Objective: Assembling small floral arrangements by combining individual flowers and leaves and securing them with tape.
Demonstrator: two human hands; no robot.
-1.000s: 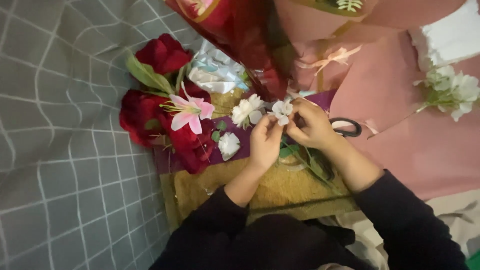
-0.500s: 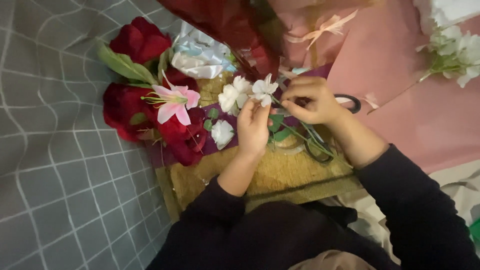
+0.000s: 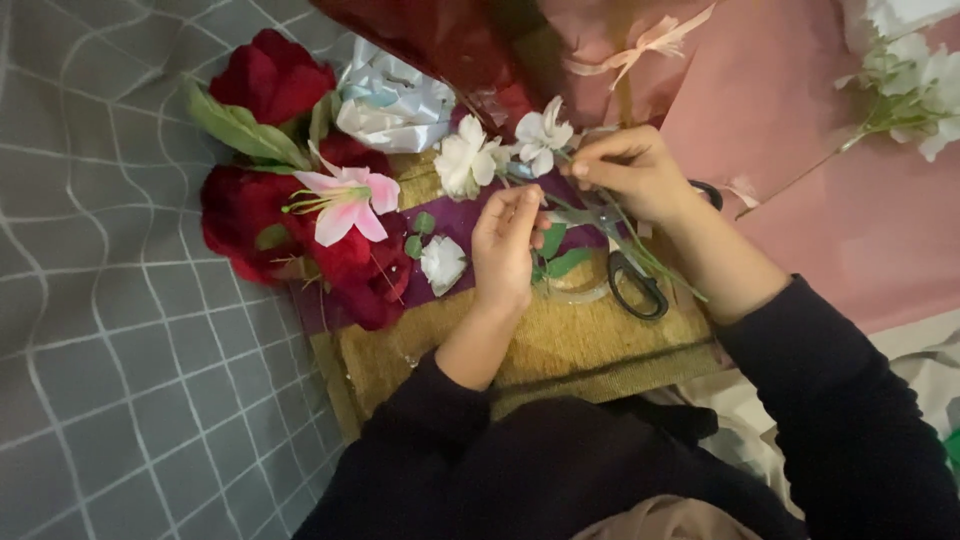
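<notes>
— What can't you make out from your head camera here?

— Quite a bit. Your forearms vanish into your black sleeves [image 3: 600,470], which fill the lower frame and cover whatever lies beneath them. The black-handled scissors [image 3: 640,285] lie half under your right wrist; only one loop and part of the blades show clearly. The dark red glossy wrapping [image 3: 440,40] is cut off at the top edge, and the spray of white blossoms on the pink paper sheet [image 3: 800,110] runs out of the right corner. It's dim, so the thin green stems under your fingers blur together.

— And the thing you're handling?

— It's a small cluster of white fabric flowers on green stems [image 3: 505,150]: soft ruffled petals, two or three heads close together, lying just above the gold woven mat [image 3: 560,340], between the crumpled silver-white paper [image 3: 390,100] and your right hand.

— How are your hands set?

— Your right hand [image 3: 630,170] is closed, fingertips pinching the stem just beside the blooms. Your left hand [image 3: 505,245] is curled with its fingertips at the stems just below the flowers; you can't tell whether it truly grips them. Left of it lie a pink lily [image 3: 345,200] and deep red roses [image 3: 260,150] on the grey grid cloth [image 3: 110,350].
</notes>
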